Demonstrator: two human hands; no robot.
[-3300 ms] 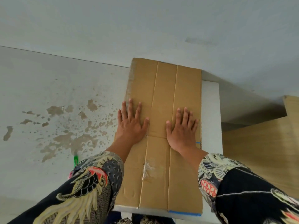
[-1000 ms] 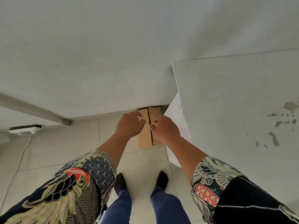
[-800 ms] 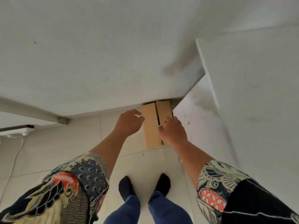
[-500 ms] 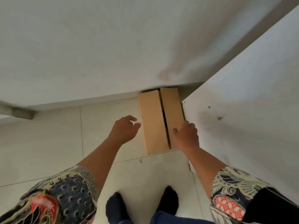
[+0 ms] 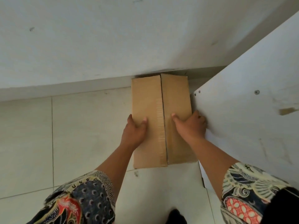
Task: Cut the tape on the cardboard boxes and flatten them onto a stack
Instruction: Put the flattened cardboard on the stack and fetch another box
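Observation:
A closed brown cardboard box (image 5: 150,101) stands on the tiled floor, its far end against the wall and its right side close to a white cabinet. Clear tape runs along its top seam. My left hand (image 5: 134,131) grips the box's left edge, thumb on top and fingers down the left side. My right hand (image 5: 191,125) grips the right edge, thumb on the top flap, fingers wrapped down into the gap beside the cabinet and hidden there.
A white cabinet side panel (image 5: 246,110) with screws rises on the right, tight against the box. The white wall (image 5: 113,38) and its skirting lie behind. Pale floor tiles (image 5: 80,126) spread to the left. My dark sock (image 5: 176,215) shows at the bottom.
I turned from pressing the flattened cardboard on the white surface to this box on the floor. Over the last second both hands came down and took hold of its two sides.

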